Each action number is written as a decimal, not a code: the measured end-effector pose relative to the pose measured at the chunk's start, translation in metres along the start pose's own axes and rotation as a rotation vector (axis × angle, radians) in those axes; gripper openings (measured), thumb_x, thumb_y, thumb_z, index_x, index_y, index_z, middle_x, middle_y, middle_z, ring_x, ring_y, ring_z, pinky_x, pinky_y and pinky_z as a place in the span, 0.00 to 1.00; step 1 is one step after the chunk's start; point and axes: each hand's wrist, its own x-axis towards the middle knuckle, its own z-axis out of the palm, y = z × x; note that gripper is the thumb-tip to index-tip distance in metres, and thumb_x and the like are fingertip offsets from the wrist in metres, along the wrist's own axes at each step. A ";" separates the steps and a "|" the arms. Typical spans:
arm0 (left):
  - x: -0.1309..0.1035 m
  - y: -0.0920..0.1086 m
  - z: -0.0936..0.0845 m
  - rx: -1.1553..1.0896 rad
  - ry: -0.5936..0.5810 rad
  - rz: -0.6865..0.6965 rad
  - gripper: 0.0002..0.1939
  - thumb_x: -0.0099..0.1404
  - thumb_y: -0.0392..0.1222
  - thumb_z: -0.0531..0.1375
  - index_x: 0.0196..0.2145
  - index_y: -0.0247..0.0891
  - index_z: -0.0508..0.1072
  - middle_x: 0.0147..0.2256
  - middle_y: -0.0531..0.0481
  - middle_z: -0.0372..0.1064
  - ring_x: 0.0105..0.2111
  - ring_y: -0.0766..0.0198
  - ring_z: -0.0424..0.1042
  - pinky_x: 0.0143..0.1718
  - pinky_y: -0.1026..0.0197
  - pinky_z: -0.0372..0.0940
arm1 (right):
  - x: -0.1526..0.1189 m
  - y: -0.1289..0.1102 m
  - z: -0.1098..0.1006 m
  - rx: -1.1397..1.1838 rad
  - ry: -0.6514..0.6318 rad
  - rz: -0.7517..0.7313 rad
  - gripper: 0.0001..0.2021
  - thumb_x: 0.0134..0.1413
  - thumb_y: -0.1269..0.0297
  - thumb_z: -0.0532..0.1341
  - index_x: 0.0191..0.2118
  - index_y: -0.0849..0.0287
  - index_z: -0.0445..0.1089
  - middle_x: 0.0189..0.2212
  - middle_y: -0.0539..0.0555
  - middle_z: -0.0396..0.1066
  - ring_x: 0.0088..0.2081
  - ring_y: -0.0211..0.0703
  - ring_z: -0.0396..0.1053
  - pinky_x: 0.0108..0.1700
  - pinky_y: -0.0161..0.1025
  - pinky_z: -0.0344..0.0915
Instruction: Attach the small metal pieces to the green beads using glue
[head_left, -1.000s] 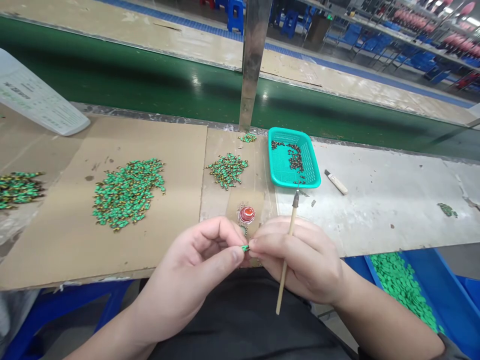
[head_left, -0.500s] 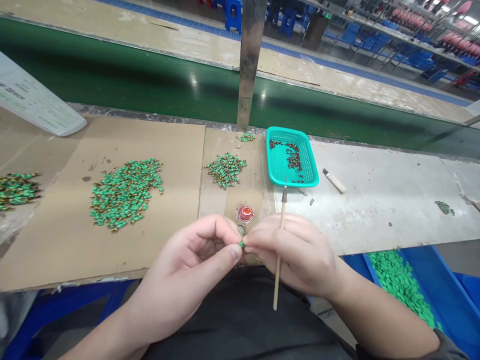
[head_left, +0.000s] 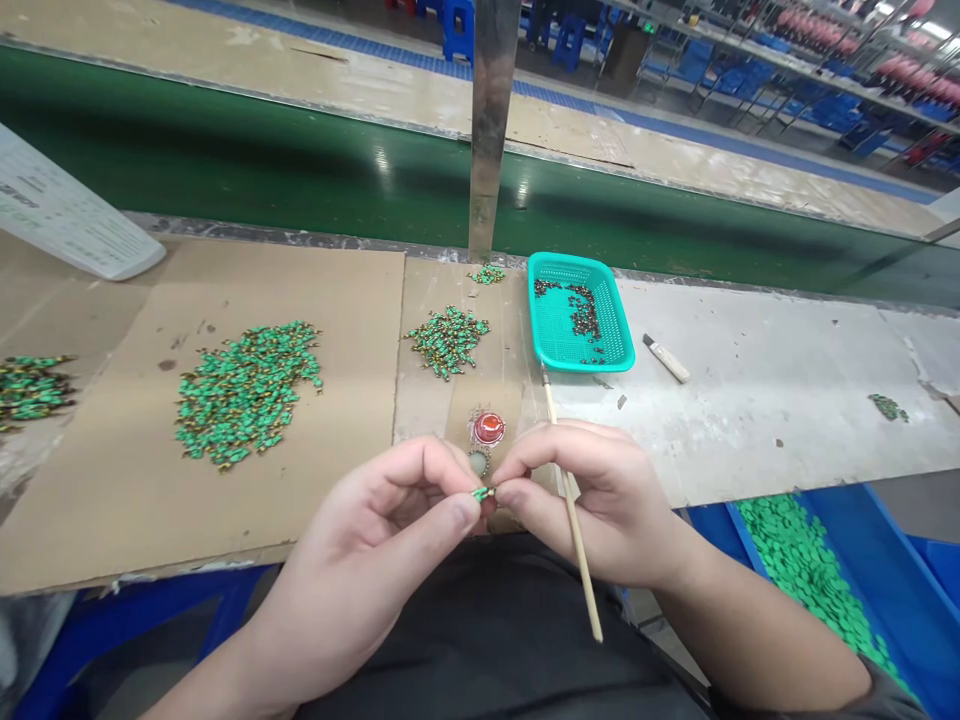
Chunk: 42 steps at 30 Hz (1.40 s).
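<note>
My left hand (head_left: 394, 535) is closed, pinching a small green piece with a gold and dark end (head_left: 483, 494) between thumb and forefinger. My right hand (head_left: 611, 490) has thumb and forefinger at the dark end of that piece; whether they grip it or only touch it, I cannot tell. A thin wooden-handled brush (head_left: 588, 590) lies through the right hand, its dark tip pointing away from me. Just beyond the fingertips sits a small round dish of shiny red-orange stuff (head_left: 489, 428), with a pale round spot ringed by dark bits (head_left: 478, 462) on the near side.
Piles of green-and-gold pieces (head_left: 251, 390) (head_left: 448, 342) lie on cardboard (head_left: 352, 400). A turquoise basket (head_left: 536, 330) holds small dark bits. Right of it lies a short flat-handled tool (head_left: 666, 360). Below the table edge, a blue bin (head_left: 889, 570) contains green discs. A metal post (head_left: 491, 130) stands behind.
The brush has swung in the right hand, its tip now further left and its handle end further right. The right fingertips have shifted slightly, showing more of the small piece.
</note>
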 end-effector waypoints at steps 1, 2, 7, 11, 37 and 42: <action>0.000 0.000 0.000 0.004 -0.006 0.002 0.16 0.76 0.52 0.75 0.32 0.43 0.83 0.32 0.51 0.79 0.33 0.63 0.76 0.36 0.66 0.75 | 0.000 0.000 0.000 0.002 -0.007 0.000 0.05 0.75 0.72 0.72 0.43 0.57 0.81 0.34 0.51 0.85 0.34 0.40 0.82 0.39 0.35 0.79; 0.000 0.000 0.000 0.009 -0.011 0.003 0.16 0.76 0.52 0.75 0.32 0.43 0.83 0.32 0.51 0.79 0.33 0.63 0.76 0.36 0.66 0.75 | -0.001 0.001 0.001 0.004 -0.014 0.000 0.05 0.75 0.72 0.71 0.43 0.57 0.81 0.34 0.51 0.85 0.34 0.40 0.82 0.39 0.35 0.78; -0.002 0.002 -0.002 0.048 -0.037 0.013 0.15 0.79 0.51 0.73 0.34 0.44 0.83 0.33 0.51 0.79 0.34 0.63 0.77 0.37 0.67 0.76 | -0.002 0.003 0.001 0.002 -0.047 0.003 0.04 0.76 0.71 0.71 0.44 0.56 0.80 0.35 0.50 0.85 0.35 0.40 0.81 0.40 0.36 0.79; -0.004 0.001 -0.005 0.092 -0.058 0.028 0.15 0.81 0.50 0.71 0.35 0.44 0.82 0.35 0.51 0.80 0.35 0.63 0.77 0.38 0.67 0.76 | -0.004 0.003 -0.001 -0.017 -0.068 0.010 0.04 0.77 0.70 0.70 0.44 0.56 0.80 0.34 0.50 0.83 0.35 0.40 0.80 0.40 0.35 0.78; -0.012 -0.008 -0.011 0.633 -0.051 0.609 0.23 0.74 0.21 0.65 0.54 0.51 0.78 0.48 0.51 0.85 0.47 0.60 0.85 0.51 0.60 0.78 | -0.010 -0.002 0.001 0.077 0.001 0.056 0.03 0.75 0.70 0.72 0.45 0.56 0.81 0.35 0.51 0.83 0.35 0.41 0.81 0.41 0.37 0.79; -0.012 -0.011 -0.020 0.783 -0.114 0.677 0.27 0.74 0.22 0.66 0.60 0.51 0.76 0.53 0.48 0.88 0.52 0.55 0.87 0.56 0.55 0.80 | -0.013 0.000 0.001 0.052 -0.017 0.003 0.02 0.78 0.70 0.69 0.47 0.56 0.80 0.35 0.52 0.83 0.35 0.42 0.81 0.40 0.38 0.80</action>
